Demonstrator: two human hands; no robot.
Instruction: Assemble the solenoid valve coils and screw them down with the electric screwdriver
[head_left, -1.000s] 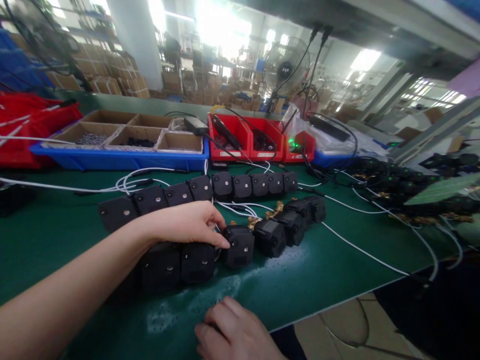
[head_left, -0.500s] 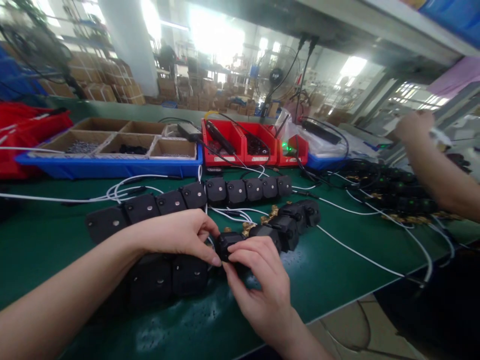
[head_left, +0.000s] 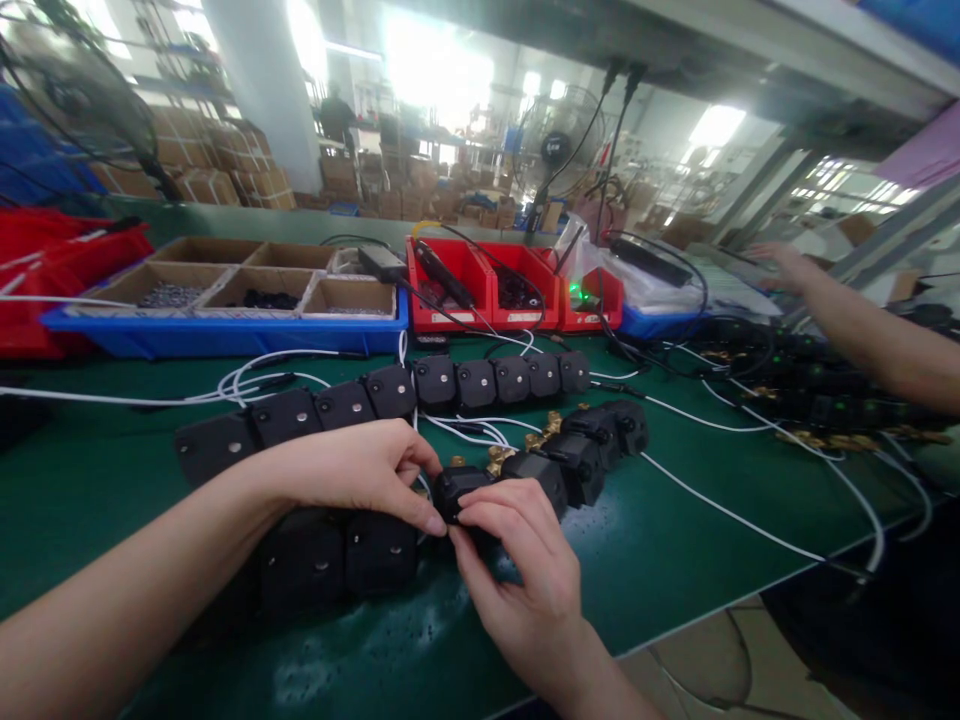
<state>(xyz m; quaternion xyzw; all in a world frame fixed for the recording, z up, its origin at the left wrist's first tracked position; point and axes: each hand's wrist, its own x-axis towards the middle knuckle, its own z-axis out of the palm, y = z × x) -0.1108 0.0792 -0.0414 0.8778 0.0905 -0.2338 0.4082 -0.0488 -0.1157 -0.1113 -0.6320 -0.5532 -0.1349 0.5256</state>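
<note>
My left hand (head_left: pixel 360 472) and my right hand (head_left: pixel 517 570) meet over one black box-shaped unit (head_left: pixel 459 487) in the near row on the green table (head_left: pixel 675 540). Fingers of both hands pinch it from either side. Left of it sit two more black units (head_left: pixel 341 555), partly under my left forearm. To its right the near row continues with black units with brass fittings (head_left: pixel 577 450). A longer row of black units (head_left: pixel 390 395) lies behind, with white cables (head_left: pixel 480 425) between the rows.
A blue tray of cardboard compartments (head_left: pixel 225 330) and red bins (head_left: pixel 487 285) stand at the back. Another person's arm (head_left: pixel 862 330) reaches in from the right over a pile of black units (head_left: pixel 810 390). The table edge runs near the lower right.
My right hand rose from the table's front edge to the black unit and now pinches it opposite my left hand. Another person's arm came in at the right and lowered.
</note>
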